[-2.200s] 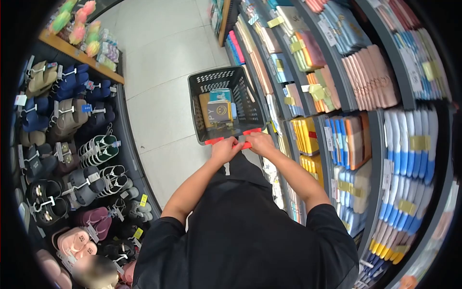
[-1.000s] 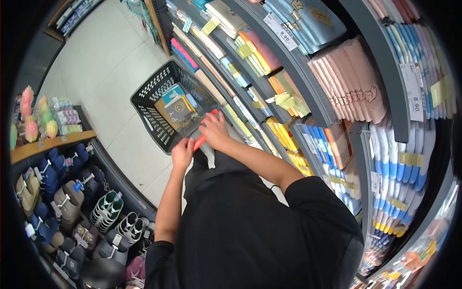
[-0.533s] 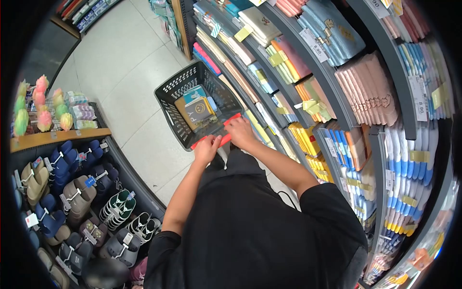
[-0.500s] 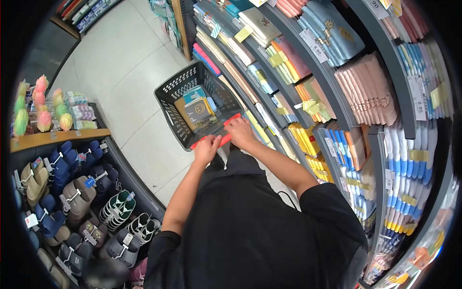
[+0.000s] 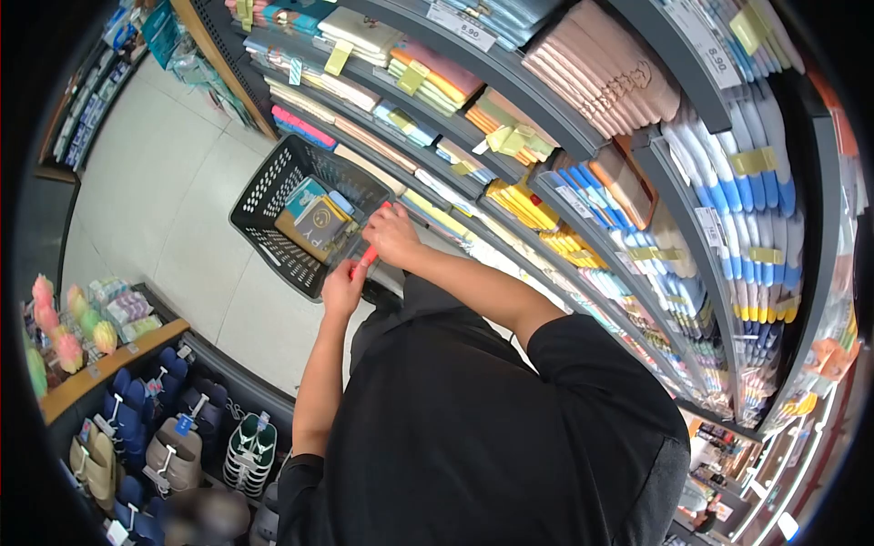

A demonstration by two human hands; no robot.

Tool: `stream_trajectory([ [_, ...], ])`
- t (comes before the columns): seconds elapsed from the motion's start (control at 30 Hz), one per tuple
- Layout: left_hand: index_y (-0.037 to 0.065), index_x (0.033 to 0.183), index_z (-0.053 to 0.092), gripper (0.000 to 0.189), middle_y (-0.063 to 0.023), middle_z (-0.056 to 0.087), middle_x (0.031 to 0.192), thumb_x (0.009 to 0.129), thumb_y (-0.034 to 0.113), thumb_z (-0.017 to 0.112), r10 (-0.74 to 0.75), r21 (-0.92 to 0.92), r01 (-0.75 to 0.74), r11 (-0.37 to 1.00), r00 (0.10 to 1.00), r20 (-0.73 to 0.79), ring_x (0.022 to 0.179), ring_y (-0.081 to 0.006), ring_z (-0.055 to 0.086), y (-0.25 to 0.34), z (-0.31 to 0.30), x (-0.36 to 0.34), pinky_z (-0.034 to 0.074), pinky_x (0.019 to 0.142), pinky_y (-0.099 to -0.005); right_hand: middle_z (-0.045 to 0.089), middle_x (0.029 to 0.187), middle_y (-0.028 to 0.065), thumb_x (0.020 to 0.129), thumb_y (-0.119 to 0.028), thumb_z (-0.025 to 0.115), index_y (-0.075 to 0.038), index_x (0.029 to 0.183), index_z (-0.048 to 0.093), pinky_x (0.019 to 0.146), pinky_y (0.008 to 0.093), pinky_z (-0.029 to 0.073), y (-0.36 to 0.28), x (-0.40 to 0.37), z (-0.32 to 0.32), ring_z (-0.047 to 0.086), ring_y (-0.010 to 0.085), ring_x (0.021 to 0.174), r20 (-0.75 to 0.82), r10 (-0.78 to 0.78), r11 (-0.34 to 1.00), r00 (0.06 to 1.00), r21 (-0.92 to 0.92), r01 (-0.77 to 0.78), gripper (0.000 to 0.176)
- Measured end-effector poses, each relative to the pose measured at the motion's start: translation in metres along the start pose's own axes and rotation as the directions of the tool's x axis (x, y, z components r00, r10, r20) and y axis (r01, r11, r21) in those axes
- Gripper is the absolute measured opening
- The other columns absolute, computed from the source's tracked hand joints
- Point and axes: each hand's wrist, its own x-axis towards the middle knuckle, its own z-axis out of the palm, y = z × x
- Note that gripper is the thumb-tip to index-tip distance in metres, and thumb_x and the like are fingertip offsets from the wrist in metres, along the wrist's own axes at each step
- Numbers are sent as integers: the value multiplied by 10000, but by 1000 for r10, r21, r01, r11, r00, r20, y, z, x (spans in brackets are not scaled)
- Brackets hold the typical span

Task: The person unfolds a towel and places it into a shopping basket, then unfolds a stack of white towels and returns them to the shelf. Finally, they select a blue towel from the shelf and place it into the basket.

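Note:
A black plastic shopping basket (image 5: 258,226) with perforated walls hangs in front of me by its red handle (image 5: 370,256). My left hand (image 5: 340,289) is closed on the near end of that handle. Further along it, closer to the towel shelves, my right hand (image 5: 391,237) has its fingers wrapped round the same bar. At the bottom of the basket lie a grey item with a yellow smiley face (image 5: 320,221), a blue-and-white pack (image 5: 303,194) and a small light-blue item (image 5: 340,202).
On the right, curved-looking shelves hold folded pink towels (image 5: 601,73), yellow packs (image 5: 521,206) and white-and-blue socks (image 5: 746,173). A rack of slippers (image 5: 173,450) fills the lower left, below a wooden ledge (image 5: 118,369). Pale floor tiles (image 5: 173,209) run between them.
The view has turned, so the shelves, slippers and basket sit in different places in the picture. Both hands keep their hold on the basket handle.

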Motion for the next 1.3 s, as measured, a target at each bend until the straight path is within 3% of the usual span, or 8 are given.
stream_trajectory([
  [0.23,57,932,680,461,-213,678,801,919,505,575,113,93,-110,990,993,-29,799,-405,665,7,-2,-8,503,683,-495,653,997,42,808,-193,604,-155,886,726,1046,531,317,-6,-4,-1,540,243,1131,-62,-7,999,998,-32,5,149],
  [0.3,39,869,645,456,-226,662,776,925,486,571,141,109,-133,985,988,-66,780,-410,660,10,-1,-13,498,673,-513,650,1000,44,803,-189,609,-147,899,716,1045,530,320,-7,-5,-4,537,247,1132,-38,-28,999,999,-24,27,149],
  [0.57,77,880,667,526,-193,686,791,902,588,545,86,64,-82,995,995,-53,778,-382,676,1,2,-16,509,678,-499,643,958,26,788,-189,624,-141,910,697,975,472,372,-2,-9,3,558,243,1069,-24,-104,994,994,23,104,150],
  [0.6,79,882,668,523,-191,689,800,899,588,548,85,73,-81,994,995,-54,784,-379,678,1,3,-16,512,684,-494,636,923,27,783,-182,629,-140,898,693,902,444,408,0,-9,3,578,247,1006,-76,-137,990,988,13,138,138],
  [0.73,83,875,669,524,-185,697,813,887,596,559,74,69,-70,995,996,-51,799,-368,685,2,0,-16,517,695,-485,627,888,43,789,-174,637,-143,909,694,830,440,437,1,-6,0,594,256,927,-20,-152,988,988,-18,152,136],
  [0.97,87,905,696,545,-173,711,839,868,615,568,26,36,-26,999,1000,-1,825,-356,693,7,-7,-17,526,709,-482,651,942,46,781,-172,681,-156,997,709,857,444,440,2,-5,1,602,261,978,51,-145,989,988,-24,147,219],
  [1.1,94,929,707,558,-163,715,858,862,629,564,46,42,-45,998,999,-15,838,-352,694,6,-8,-19,535,712,-479,660,932,46,749,-144,675,-167,918,719,836,437,446,-3,-2,-6,619,263,955,53,-131,990,990,-35,133,176],
  [1.3,83,925,687,555,-170,707,850,863,622,571,28,14,-28,1000,1000,-13,833,-366,683,7,-11,-20,518,698,-487,662,960,34,740,-223,724,-185,1015,720,827,439,445,-4,1,-7,609,256,989,150,-132,990,980,-24,137,278],
])
